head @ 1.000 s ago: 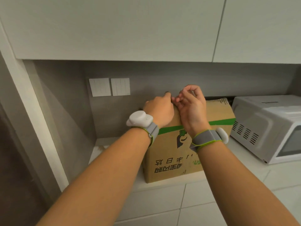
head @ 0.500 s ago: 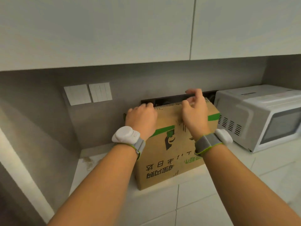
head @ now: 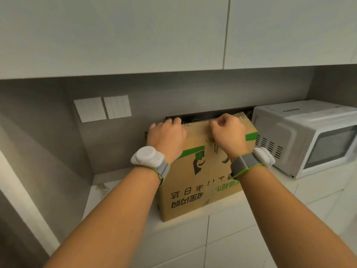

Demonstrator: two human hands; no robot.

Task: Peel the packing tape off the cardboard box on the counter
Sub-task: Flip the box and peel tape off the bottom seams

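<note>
A brown cardboard box [head: 195, 182] with a green stripe and upside-down green print stands on the white counter [head: 123, 192], pushed back near the grey wall. My left hand [head: 166, 138] lies over the box's top left corner, fingers curled over the far edge. My right hand [head: 229, 132] is at the top middle of the front face, fingers curled tight as if pinching the clear packing tape that runs down the box's centre seam; the tape itself is hard to make out. The box's top is hidden from this angle.
A white microwave [head: 307, 138] stands right beside the box on the counter. White wall cabinets [head: 135, 35] hang low overhead. Two switch plates [head: 102, 109] sit on the wall to the left. A dark recess [head: 202, 117] runs behind the box.
My hands have spread apart: the left has slid to the box's top left corner, the right has dropped from the top edge onto the front face and closed. The view has shifted left.
</note>
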